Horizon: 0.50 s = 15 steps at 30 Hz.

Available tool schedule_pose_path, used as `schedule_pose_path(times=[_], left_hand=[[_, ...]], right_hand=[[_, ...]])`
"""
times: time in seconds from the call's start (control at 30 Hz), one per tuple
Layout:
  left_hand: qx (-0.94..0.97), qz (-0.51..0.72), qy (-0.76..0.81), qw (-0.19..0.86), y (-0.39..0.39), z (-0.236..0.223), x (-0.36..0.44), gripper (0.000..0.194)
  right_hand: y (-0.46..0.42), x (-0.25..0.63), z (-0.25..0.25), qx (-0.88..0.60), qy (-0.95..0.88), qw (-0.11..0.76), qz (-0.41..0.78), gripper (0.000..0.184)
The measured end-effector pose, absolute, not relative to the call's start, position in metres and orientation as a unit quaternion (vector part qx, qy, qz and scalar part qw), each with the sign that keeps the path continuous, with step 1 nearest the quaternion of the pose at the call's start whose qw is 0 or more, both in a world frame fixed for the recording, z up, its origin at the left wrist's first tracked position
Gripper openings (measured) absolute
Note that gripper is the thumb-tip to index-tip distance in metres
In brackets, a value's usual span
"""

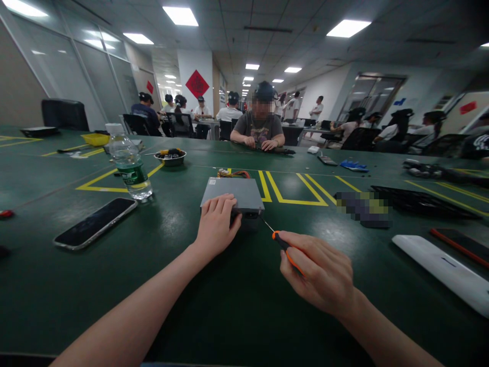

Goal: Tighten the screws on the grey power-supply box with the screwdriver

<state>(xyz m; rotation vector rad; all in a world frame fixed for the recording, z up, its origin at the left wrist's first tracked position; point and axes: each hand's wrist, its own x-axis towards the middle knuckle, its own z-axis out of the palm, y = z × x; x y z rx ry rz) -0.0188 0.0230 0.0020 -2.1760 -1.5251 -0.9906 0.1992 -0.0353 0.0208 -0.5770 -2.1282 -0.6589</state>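
Observation:
A grey metal box [237,193], with coloured wires at its far end, lies on the green table [229,285] in front of me. My left hand [216,224] rests on its near left corner, fingers curled over the edge and gripping it. My right hand [319,272] is closed around the orange and black handle of a screwdriver [280,242]. The thin shaft points up and left, and its tip sits at the box's near right corner.
A phone [95,223] and a water bottle [130,165] lie to the left, with a metal bowl [170,157] behind them. A white flat object [443,270] lies at the right. A seated person [260,130] works across the table, others further back.

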Motion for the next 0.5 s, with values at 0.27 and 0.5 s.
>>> schedule_pose_path(times=[0.27,0.5], left_hand=[[-0.757,-0.345,-0.532,0.158,0.024,0.0,-0.019,0.025],[-0.757,-0.349,-0.529,0.159,0.024,0.001,-0.019,0.026]], right_hand=[[-0.044,0.191,0.026,-0.22,-0.859,0.375,-0.269,0.019],[-0.052,0.186,0.017,-0.216,-0.864,0.354,-0.287,0.029]])
